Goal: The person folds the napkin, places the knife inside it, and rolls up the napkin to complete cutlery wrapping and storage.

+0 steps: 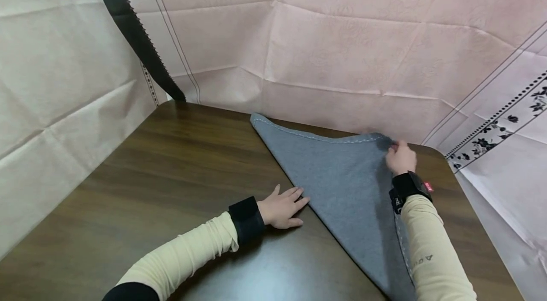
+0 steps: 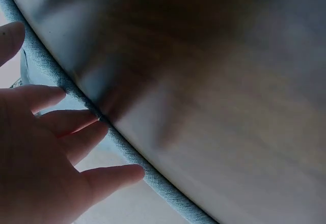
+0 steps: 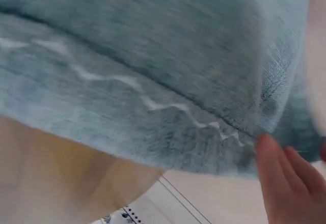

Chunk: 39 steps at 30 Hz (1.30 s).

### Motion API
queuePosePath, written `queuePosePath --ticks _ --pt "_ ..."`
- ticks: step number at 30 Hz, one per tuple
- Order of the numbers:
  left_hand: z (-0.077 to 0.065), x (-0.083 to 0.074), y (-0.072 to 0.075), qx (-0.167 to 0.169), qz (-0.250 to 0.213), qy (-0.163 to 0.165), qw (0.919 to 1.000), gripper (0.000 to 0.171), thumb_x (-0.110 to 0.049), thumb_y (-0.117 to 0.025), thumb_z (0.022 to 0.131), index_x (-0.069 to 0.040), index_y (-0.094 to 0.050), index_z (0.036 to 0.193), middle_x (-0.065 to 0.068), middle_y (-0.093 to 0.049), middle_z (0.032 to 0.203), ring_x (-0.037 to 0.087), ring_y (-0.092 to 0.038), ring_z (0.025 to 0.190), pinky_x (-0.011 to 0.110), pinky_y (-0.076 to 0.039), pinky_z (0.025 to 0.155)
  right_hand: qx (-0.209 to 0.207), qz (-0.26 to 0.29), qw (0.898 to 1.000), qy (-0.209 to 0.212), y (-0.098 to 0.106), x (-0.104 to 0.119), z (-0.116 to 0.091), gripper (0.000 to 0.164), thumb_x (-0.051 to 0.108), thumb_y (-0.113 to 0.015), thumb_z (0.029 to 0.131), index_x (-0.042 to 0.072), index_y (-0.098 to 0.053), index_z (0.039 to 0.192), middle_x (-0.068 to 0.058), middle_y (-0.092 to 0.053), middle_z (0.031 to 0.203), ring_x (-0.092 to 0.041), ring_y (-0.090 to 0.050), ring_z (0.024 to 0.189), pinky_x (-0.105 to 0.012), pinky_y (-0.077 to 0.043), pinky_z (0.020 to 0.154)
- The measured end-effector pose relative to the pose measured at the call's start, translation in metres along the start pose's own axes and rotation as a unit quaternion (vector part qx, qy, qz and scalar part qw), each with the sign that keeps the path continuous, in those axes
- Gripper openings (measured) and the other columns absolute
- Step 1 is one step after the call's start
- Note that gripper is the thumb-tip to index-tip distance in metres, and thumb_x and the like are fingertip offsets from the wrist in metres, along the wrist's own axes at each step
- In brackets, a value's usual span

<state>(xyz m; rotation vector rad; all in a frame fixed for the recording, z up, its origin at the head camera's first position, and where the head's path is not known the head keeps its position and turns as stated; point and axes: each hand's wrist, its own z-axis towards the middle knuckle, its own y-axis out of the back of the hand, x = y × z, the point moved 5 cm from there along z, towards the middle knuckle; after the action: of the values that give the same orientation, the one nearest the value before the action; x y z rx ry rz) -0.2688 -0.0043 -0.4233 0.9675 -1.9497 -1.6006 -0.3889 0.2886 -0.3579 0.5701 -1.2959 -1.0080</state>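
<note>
A blue-grey cloth [image 1: 337,182] with pale stitching along its hems lies folded into a triangle on the wooden table. Its long folded edge runs diagonally past my left hand [image 1: 284,207], whose spread fingers rest on the table and touch that edge. In the left wrist view the fingertips [image 2: 135,172] lie against the rolled fold. My right hand [image 1: 400,157] pinches the cloth's far right corner between thumb and fingers. The right wrist view shows the cloth [image 3: 153,76] with a zigzag white stitch leading to the pinched corner; part of that grip is out of frame.
The brown wooden table [image 1: 171,163] has rounded far corners. Pinkish-white sheeting [image 1: 342,54] hangs behind it, and a black strip [image 1: 136,30] runs down to the far left corner. Floral trim [image 1: 504,125] marks the sheeting at the right.
</note>
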Motion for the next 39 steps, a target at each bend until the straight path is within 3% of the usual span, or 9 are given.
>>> queuePosePath --ticks 3,5,11,14,18,21,25,32,39 --pt "0.001 -0.003 0.000 -0.004 0.010 -0.002 0.9999 0.060 -0.045 -0.045 0.093 -0.018 -0.028 0.144 0.007 -0.023 0.148 0.019 -0.018 0.136 0.052 -0.018 0.104 0.105 -0.010 0.994 0.043 -0.017 -0.005 -0.010 0.059 0.012 -0.039 0.091 -0.010 -0.013 0.140 -0.041 -0.035 0.124 -0.056 -0.039 0.107 -0.056 -0.033 0.088" --pt "0.002 -0.004 0.001 -0.009 0.023 -0.002 0.9997 0.059 -0.046 -0.045 0.092 -0.018 -0.030 0.143 0.007 -0.025 0.147 0.019 -0.019 0.135 0.051 -0.018 0.104 0.152 -0.021 0.986 0.068 -0.026 -0.004 -0.022 0.062 0.012 -0.042 0.091 -0.012 -0.010 0.139 -0.043 -0.032 0.126 -0.056 -0.037 0.110 -0.057 -0.032 0.090" --pt "-0.002 -0.006 0.000 -0.030 0.082 -0.010 0.9961 0.057 -0.048 -0.044 0.092 -0.017 -0.039 0.138 0.009 -0.036 0.141 0.022 -0.026 0.133 0.049 -0.021 0.104 0.197 -0.099 0.967 0.129 -0.045 0.022 -0.076 0.055 0.022 -0.053 0.091 -0.014 -0.038 0.129 -0.037 -0.040 0.126 -0.050 -0.038 0.115 -0.056 -0.032 0.092" --pt "-0.009 -0.007 0.000 -0.050 0.105 -0.022 0.9930 0.051 -0.047 -0.045 0.092 -0.016 -0.048 0.132 0.009 -0.048 0.130 0.024 -0.038 0.126 0.048 -0.025 0.103 0.230 -0.138 0.953 0.140 -0.057 0.033 -0.103 0.068 0.038 -0.054 0.090 -0.010 -0.035 0.133 -0.036 -0.035 0.131 -0.050 -0.033 0.119 -0.058 -0.031 0.091" --pt "-0.022 -0.012 0.002 -0.083 0.114 -0.053 0.9886 0.036 -0.042 -0.048 0.092 -0.016 -0.060 0.113 0.006 -0.059 0.103 0.022 -0.054 0.103 0.041 -0.037 0.094 0.277 -0.163 0.937 0.139 -0.072 0.041 -0.124 0.079 0.051 -0.053 0.086 -0.001 -0.030 0.140 -0.036 -0.023 0.138 -0.051 -0.020 0.126 -0.063 -0.028 0.090" --pt "-0.032 -0.019 0.003 -0.104 0.111 -0.078 0.9852 0.026 -0.038 -0.051 0.092 -0.016 -0.062 0.095 0.002 -0.057 0.081 0.017 -0.057 0.080 0.033 -0.043 0.078 0.292 -0.168 0.930 0.146 -0.077 0.044 -0.128 0.080 0.052 -0.056 0.084 0.003 -0.029 0.141 -0.034 -0.019 0.141 -0.050 -0.016 0.128 -0.065 -0.027 0.089" --pt "-0.042 -0.027 0.004 -0.125 0.090 -0.099 0.9830 0.021 -0.034 -0.056 0.090 -0.016 -0.060 0.080 -0.003 -0.049 0.064 0.011 -0.050 0.059 0.025 -0.040 0.060 0.313 -0.159 0.921 0.167 -0.079 0.049 -0.128 0.080 0.050 -0.059 0.083 0.004 -0.029 0.142 -0.033 -0.018 0.142 -0.049 -0.014 0.130 -0.066 -0.025 0.090" --pt "-0.056 -0.033 0.004 -0.133 0.048 -0.104 0.9845 0.028 -0.031 -0.058 0.089 -0.018 -0.052 0.064 -0.006 -0.040 0.055 0.007 -0.041 0.049 0.021 -0.032 0.052 0.342 -0.132 0.908 0.201 -0.088 0.063 -0.120 0.081 0.045 -0.065 0.080 0.004 -0.031 0.141 -0.031 -0.017 0.143 -0.047 -0.013 0.131 -0.063 -0.024 0.094" --pt "-0.068 -0.045 0.003 -0.128 0.054 -0.104 0.9848 0.034 -0.033 -0.060 0.087 -0.021 -0.055 0.055 -0.009 -0.046 0.051 0.005 -0.046 0.047 0.020 -0.040 0.049 0.369 -0.092 0.901 0.210 -0.102 0.086 -0.114 0.080 0.032 -0.073 0.075 0.009 -0.034 0.140 -0.024 -0.017 0.146 -0.040 -0.009 0.134 -0.060 -0.016 0.100"
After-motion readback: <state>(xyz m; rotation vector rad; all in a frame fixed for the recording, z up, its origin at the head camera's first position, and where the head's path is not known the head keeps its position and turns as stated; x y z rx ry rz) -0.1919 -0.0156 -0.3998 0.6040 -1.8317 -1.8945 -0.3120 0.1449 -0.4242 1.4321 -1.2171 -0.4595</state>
